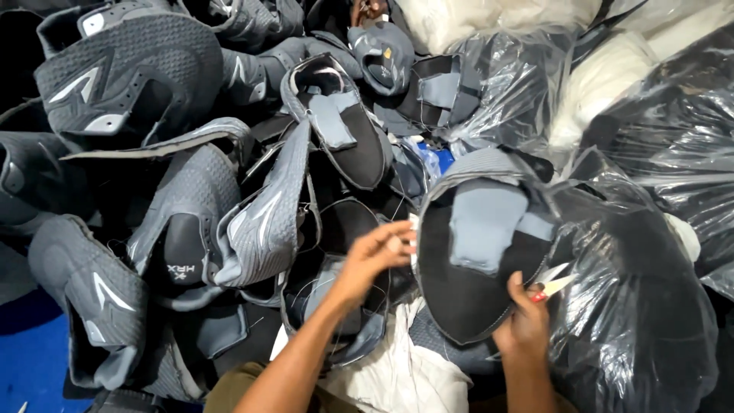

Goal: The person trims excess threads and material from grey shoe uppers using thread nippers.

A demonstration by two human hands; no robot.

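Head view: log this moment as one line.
left hand: pinching edge of shoe upper | right hand: gripping the shoe upper's lower edge, holding small snips | pile of grey uppers at left

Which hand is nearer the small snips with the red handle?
Right. The right hand holds the snips; the left hand is across the shoe upper, at its left edge.

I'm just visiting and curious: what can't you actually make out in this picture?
Head view:
- Small tool in the right hand: mostly hidden by fingers, kind unclear.
- Left hand fingertips: blurred at the edge of the held shoe upper.
- Plastic bags: contents obscured by dark glare.
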